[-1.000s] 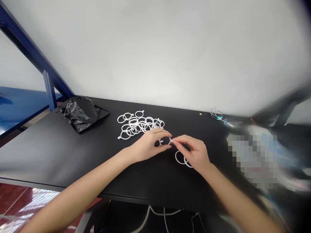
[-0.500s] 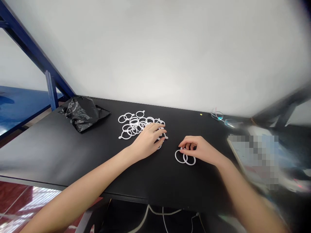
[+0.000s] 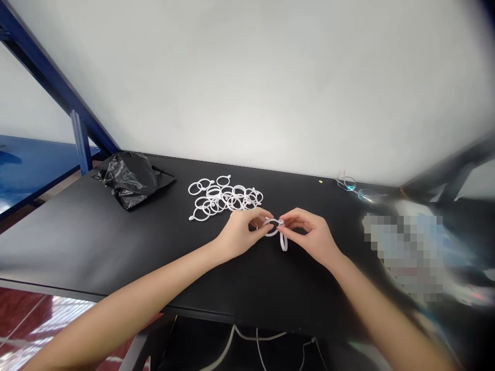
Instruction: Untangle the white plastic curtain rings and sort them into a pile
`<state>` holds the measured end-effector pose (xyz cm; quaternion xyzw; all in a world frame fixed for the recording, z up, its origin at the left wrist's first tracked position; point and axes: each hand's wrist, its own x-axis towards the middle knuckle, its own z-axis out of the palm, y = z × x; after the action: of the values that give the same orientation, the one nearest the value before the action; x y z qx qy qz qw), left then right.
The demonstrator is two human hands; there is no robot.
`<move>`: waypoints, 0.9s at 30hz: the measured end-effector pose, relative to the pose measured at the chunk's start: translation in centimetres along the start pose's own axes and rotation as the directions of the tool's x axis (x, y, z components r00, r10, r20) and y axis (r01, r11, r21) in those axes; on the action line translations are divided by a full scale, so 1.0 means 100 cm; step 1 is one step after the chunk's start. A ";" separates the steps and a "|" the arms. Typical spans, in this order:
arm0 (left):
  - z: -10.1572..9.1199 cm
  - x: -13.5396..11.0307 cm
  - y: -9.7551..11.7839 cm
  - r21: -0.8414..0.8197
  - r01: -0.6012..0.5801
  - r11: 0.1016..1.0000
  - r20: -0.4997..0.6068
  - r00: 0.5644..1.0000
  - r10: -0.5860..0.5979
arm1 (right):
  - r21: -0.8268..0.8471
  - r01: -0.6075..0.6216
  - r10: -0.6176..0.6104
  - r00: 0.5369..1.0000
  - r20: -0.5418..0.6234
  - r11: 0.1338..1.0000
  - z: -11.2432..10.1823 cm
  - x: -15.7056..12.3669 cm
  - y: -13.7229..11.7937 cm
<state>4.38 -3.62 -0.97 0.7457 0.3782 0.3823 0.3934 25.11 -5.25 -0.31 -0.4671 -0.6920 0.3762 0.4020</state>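
The left hand [image 3: 245,229] had moved from the pile [image 3: 220,198] to meet the right hand [image 3: 309,232], off the table [image 3: 240,281]. Left fingers pinched a ring [image 3: 271,235]; right fingertips held near its tab [image 3: 280,222], a second ring [image 3: 284,248] hanging. Light, steady pinching probably suited such thin pieces.

Left grip [image 3: 240,230], right grip [image 3: 312,236] — pinched, close together

Glare on floor [image 3: 31,315], blurry right edge.
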 end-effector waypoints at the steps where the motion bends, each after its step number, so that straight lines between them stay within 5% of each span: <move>1: -0.002 0.001 0.000 -0.026 0.042 0.999 -0.014 0.999 -0.042 | 0.016 -0.017 0.017 1.000 0.015 1.000 -0.002 0.000 0.000; 8: -0.009 0.006 0.001 -0.369 0.230 0.901 -0.007 0.968 -0.250 | -0.078 -0.117 0.124 0.989 0.083 0.990 -0.014 0.002 0.003; 12: -0.009 0.006 0.003 -0.532 0.312 0.787 0.074 0.943 -0.323 | -0.273 0.043 -0.030 0.998 0.053 0.961 -0.011 0.001 0.000; 20: -0.007 0.007 -0.003 -0.671 0.379 0.638 0.192 0.919 -0.344 | -0.218 0.286 -0.301 0.953 -0.036 0.933 0.011 -0.006 -0.014; 22: -0.006 0.006 -0.001 -0.635 0.374 0.676 0.186 0.923 -0.336 | -0.244 0.307 -0.338 0.937 -0.092 0.920 0.015 -0.007 -0.014; 24: -0.005 0.004 0.003 -0.488 0.296 0.821 0.106 0.954 -0.281 | -0.242 0.307 -0.344 0.930 -0.130 0.920 0.019 -0.008 -0.014; 27: -0.004 -0.002 0.008 0.015 -0.049 0.999 -0.014 0.999 0.049 | -0.189 0.331 -0.359 0.922 -0.144 0.925 0.024 -0.011 -0.015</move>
<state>4.15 -3.97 -0.18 0.7549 0.3655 0.3942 0.3757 22.70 -7.09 -0.09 -0.3999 -0.7535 0.1995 0.4823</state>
